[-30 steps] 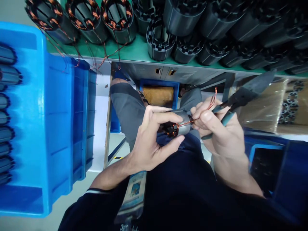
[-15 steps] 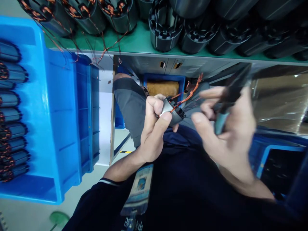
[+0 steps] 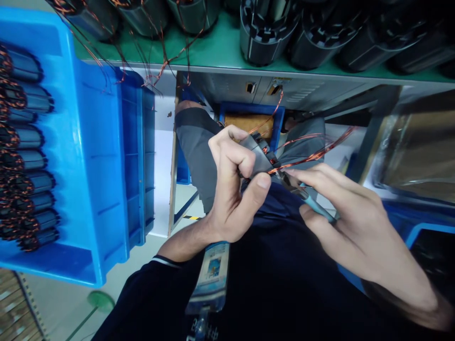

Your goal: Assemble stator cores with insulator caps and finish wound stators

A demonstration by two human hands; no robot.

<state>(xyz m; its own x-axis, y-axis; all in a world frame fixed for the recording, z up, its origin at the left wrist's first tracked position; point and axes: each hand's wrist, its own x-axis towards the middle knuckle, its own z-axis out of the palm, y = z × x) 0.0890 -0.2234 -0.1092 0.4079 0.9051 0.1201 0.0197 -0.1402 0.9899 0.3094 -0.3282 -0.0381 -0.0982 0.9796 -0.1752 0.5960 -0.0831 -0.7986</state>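
Note:
My left hand (image 3: 234,184) is closed around a motor stator (image 3: 259,154), a grey metal cylinder with black slotted ends, held tilted above my lap. Copper wires (image 3: 320,152) come out of its end and stretch to the right and upward. In my right hand (image 3: 351,227) is a pair of pliers with teal handles (image 3: 314,204). Their jaws (image 3: 282,177) are at the wires beside the stator's end, close to my left thumb. Whether the jaws grip a wire I cannot make out.
A green bench (image 3: 220,47) ahead carries upright stators (image 3: 268,35), some with long copper wires hanging over the edge. To the left, a blue crate (image 3: 95,189) holds several wound stators (image 3: 30,163). Plastic-wrapped material (image 3: 419,151) and another blue bin (image 3: 423,232) lie to the right.
My right hand has swung the pliers down and left, from pointing upward to beside the stator's end. The stator has turned in my left hand, and its wires now reach farther right.

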